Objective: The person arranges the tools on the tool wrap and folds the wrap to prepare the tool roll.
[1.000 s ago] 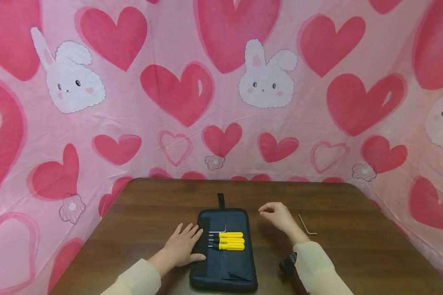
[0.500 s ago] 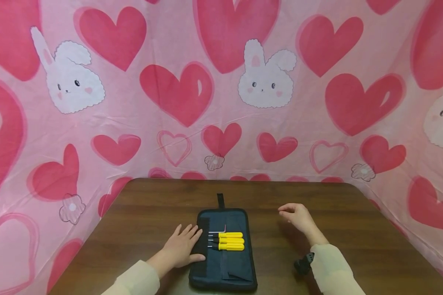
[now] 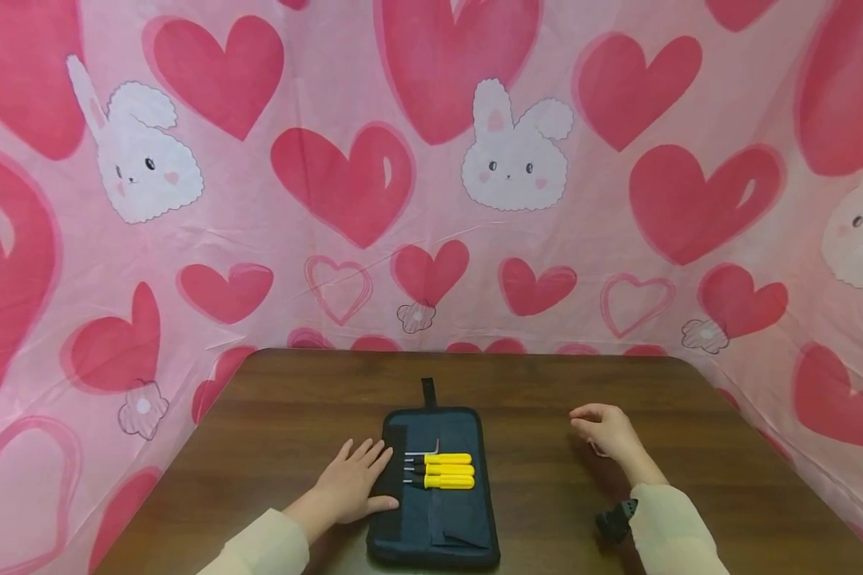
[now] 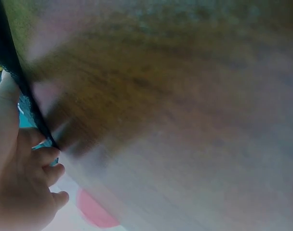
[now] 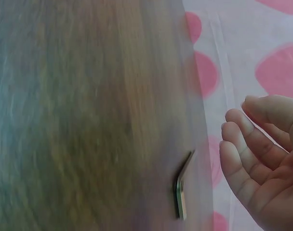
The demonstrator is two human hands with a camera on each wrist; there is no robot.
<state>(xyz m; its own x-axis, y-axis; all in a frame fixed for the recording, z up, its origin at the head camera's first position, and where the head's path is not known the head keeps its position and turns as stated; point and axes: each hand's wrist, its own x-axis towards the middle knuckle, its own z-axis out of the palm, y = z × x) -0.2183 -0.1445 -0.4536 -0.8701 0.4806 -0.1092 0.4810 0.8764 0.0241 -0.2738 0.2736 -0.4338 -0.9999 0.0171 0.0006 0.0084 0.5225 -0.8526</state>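
A dark fabric tool pouch [image 3: 467, 507] lies unfolded on the table. My left hand [image 3: 354, 483] rests with spread fingers on its left edge; the left wrist view shows that hand [image 4: 26, 183] beside the pouch's dark border [image 4: 14, 67]. Three yellow-handled screwdrivers [image 3: 449, 470] sit side by side in the pouch, with a small hex key [image 3: 424, 454] above them. My right hand [image 3: 611, 433] hovers over another hex key [image 3: 600, 453], partly hidden beneath it. In the right wrist view the loosely curled hand [image 5: 262, 154] holds nothing, apart from the bent hex key [image 5: 180, 192].
A black strap [image 3: 429, 391] sticks out from the pouch's far end. The brown wooden table [image 3: 316, 399] ends at a pink cloth backdrop [image 3: 431, 200] with hearts and rabbits. A small black device [image 3: 614, 521] is worn at my right wrist.
My right hand has moved rightward, away from the pouch and over the loose hex key, which was in plain sight a second ago. My left hand stays on the pouch.
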